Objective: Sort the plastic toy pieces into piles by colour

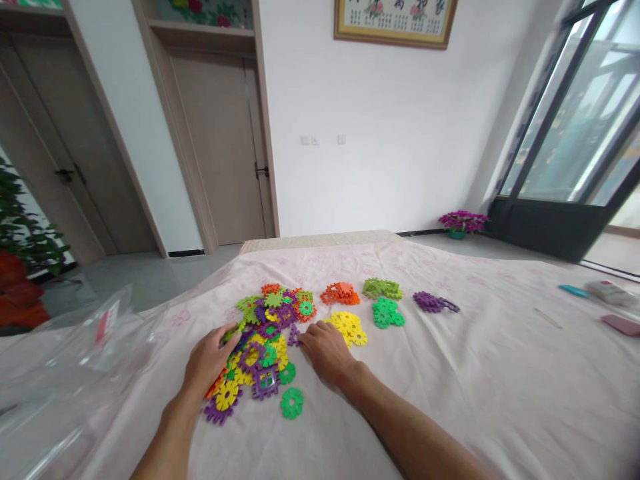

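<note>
A mixed pile of plastic building pieces (270,327) in purple, yellow, green, lime and orange lies on the cloth. At its left edge rests my left hand (210,357), thumb and forefinger apart, the tips touching lime and purple pieces. My right hand (327,350) is on the pile's right side, its fingertips closed on a small purple piece (294,335). Just beyond that hand are yellow flower-shaped pieces (349,327). A loose green disc (292,403) lies in front of the pile.
Sorted groups lie farther back: orange pieces (340,293), lime pieces (382,288), green pieces (387,313) and purple pieces (434,303). Clear plastic bags (85,360) cover the left side of the tablecloth (480,393). A blue object (575,291) and a pink object (621,325) sit far right.
</note>
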Available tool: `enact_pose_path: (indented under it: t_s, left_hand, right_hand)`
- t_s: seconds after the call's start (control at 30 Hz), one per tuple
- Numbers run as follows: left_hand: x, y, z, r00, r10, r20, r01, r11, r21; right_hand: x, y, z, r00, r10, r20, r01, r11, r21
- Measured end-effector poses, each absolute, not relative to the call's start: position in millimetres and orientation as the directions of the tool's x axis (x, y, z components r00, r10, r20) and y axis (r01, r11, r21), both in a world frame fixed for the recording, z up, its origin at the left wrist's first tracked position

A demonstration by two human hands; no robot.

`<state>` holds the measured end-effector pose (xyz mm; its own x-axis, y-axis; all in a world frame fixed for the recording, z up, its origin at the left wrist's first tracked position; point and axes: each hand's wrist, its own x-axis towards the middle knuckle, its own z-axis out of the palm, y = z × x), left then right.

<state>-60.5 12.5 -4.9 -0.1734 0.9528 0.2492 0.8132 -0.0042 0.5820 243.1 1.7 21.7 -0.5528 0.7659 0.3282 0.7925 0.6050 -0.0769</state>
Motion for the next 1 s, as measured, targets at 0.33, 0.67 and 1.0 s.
enact_pose_path:
  t_s: [0.33, 0.67, 1.0]
  left_hand:
    - [-61.8, 13.6, -4.6, -0.187, 0.962, 0.200, 0.815, 0.039, 0.578]
    - [-64.4, 15.1, -6.0, -0.181, 0.964, 0.194, 0.819, 0.039, 0.572]
    - [-65.0, 16.4, -7.7, -0.179, 0.962, 0.207, 0.829, 0.034, 0.558]
  right_hand:
    - [268.3, 11.4, 26.1, -0.452, 0.772, 0.446, 0.761, 0.595, -0.258]
    - [387.8, 68.3, 12.2, 0.508, 0.755, 0.414, 0.417, 0.205, -0.885]
    - [482.5, 72.2, -9.5, 0.878, 0.412, 0.243, 0.210, 0.125, -0.970]
